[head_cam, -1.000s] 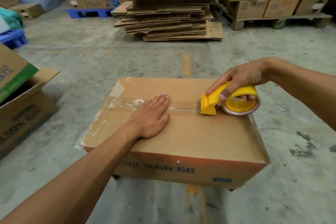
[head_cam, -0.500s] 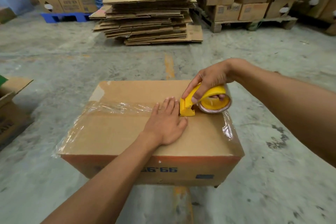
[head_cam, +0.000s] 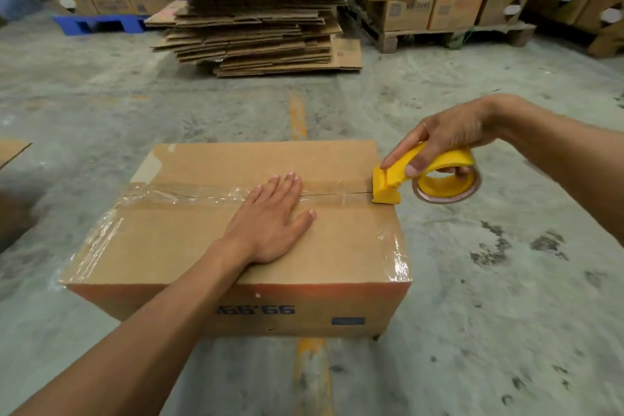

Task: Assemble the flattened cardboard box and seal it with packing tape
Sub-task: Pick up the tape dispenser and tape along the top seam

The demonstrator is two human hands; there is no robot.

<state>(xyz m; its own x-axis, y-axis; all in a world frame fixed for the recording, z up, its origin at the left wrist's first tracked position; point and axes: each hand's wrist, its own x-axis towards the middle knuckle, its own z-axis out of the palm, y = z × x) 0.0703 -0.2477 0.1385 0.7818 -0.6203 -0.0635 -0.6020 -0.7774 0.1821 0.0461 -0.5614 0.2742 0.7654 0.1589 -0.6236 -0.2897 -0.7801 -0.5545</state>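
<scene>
A closed brown cardboard box (head_cam: 337,246) stands on the concrete floor in front of me, blue print on its near side. Clear packing tape (head_cam: 189,194) runs along the top seam and wraps down both short ends. My left hand (head_cam: 270,223) lies flat on the lid, fingers spread over the taped seam near the middle. My right hand (head_cam: 445,142) grips a yellow tape dispenser (head_cam: 435,179) with a nearly spent roll. Its nose rests at the right end of the seam, at the box's right edge.
A tall pile of flattened cardboard (head_cam: 256,20) lies on the floor behind the box. Stacked cartons on a wooden pallet (head_cam: 449,34) stand at the back right, more cartons on a blue pallet (head_cam: 98,24) at the back left. An open box flap (head_cam: 13,149) shows at the left edge.
The dispenser slid from mid-seam beside my left fingers to the box's right edge, laying tape. My left hand stayed pressed on the lid. The view shifted left.
</scene>
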